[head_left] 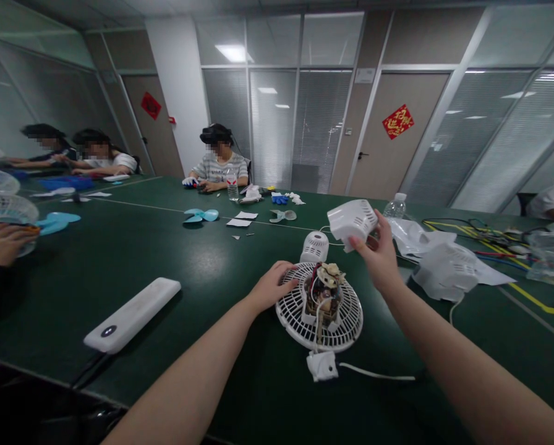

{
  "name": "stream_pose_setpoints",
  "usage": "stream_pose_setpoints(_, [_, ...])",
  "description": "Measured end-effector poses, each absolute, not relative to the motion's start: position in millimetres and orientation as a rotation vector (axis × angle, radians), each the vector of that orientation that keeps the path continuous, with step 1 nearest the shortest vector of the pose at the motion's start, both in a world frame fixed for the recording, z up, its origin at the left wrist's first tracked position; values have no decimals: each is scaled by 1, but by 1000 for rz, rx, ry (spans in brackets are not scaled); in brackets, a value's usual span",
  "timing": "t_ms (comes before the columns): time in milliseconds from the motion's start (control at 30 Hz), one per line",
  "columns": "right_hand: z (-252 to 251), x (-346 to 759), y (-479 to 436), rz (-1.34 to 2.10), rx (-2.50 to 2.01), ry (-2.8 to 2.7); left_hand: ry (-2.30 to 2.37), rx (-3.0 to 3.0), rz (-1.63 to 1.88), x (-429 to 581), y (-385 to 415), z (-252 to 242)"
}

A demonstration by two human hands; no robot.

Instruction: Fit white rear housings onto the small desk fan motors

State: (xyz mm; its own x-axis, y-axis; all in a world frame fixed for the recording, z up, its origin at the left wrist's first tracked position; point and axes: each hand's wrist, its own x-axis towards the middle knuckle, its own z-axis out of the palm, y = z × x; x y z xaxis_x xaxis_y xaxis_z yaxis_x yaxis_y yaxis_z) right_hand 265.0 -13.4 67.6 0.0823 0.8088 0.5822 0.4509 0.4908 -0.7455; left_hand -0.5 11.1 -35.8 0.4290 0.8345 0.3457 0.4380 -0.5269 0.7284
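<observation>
My right hand (379, 253) grips a white vented motor cover (353, 219), raised above the table to the right of the fan. Below it lies a round white fan grille (286, 312) with the bare fan motor (323, 293) and its wires standing at its centre. The fingers of my left hand (277, 285) are spread and rest on the grille's left rim. Just behind the grille stands another white vented housing (315, 246). A small white plastic piece (322, 366) with a cord lies in front of the grille.
A white power bank (133, 314) lies on the green table at left. Blue fan blades (201, 215) and papers (242, 219) lie farther back. Another white housing (445, 270), a bottle (396, 205) and cables are at right. A co-worker's hand (8, 244) is at far left; a person (219, 162) sits opposite.
</observation>
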Motion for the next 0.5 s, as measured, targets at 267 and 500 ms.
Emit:
stream_pose_setpoints(267, [60,259,-105,165,-1208,-1804,1198,2150,943,6,0,-29])
stream_pose_setpoints(500, [31,255,-100,167,-1349,-1955,1316,2212,932,16,-6,-28])
